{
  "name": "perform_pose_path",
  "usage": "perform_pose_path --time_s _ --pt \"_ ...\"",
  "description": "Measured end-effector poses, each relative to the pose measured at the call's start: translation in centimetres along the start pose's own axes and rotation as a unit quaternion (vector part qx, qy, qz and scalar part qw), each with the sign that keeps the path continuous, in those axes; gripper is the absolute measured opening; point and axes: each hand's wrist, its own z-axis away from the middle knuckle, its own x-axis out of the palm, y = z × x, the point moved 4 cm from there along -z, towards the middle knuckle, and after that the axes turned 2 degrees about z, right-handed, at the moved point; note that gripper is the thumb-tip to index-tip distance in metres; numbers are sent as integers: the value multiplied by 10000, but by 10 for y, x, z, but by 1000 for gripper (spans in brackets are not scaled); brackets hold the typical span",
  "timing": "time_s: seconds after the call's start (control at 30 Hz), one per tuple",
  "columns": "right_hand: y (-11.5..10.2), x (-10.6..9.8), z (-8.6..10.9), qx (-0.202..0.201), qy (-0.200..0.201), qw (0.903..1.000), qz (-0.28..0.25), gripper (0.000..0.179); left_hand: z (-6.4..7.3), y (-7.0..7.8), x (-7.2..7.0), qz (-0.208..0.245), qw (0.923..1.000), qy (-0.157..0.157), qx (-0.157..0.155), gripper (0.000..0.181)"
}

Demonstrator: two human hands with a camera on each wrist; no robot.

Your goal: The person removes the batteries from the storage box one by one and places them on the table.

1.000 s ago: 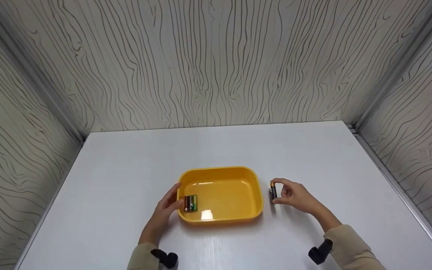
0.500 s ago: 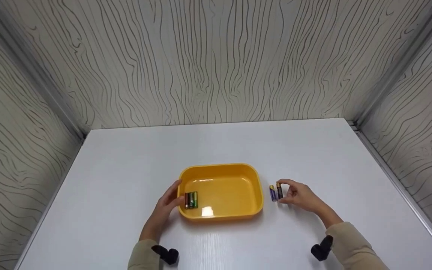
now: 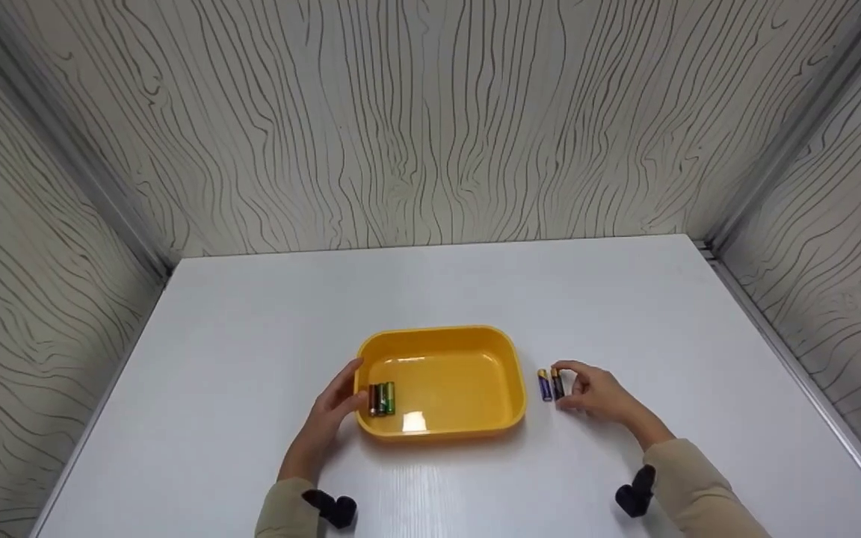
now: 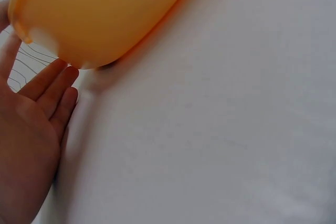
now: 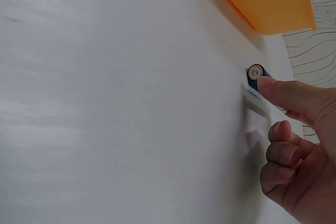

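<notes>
one black battery [image 3: 558, 383] now beside the purple battery [image 3: 544, 386], right of the yellow tray [image 3: 453, 392].
right hand [image 3: 596, 394]: thumb and finger clamped on it, shifted rightward, leaving two paired; left hand [image 3: 328, 415]: thumb and fingers gripping the tray's rim.

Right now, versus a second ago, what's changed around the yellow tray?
The right hand shifted right, the dark gold-tipped cylindrical battery in its grip, revealing a purple gold-tipped cylindrical battery beside it. Unchanged: the left hand on the yellow plastic tray, three brown, dark and green cylindrical batteries inside.
</notes>
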Motion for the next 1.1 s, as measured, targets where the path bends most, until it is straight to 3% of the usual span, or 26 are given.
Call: perform_pose_path --time_s 0.57,1.1 --pt "2 4 -6 361 120 9992 146 58 -1 -2 -1 61 9997 30 -237 63" --pt "-1 1 -7 291 117 9993 212 66 -2 0 0 -12 10000 13 21 62"
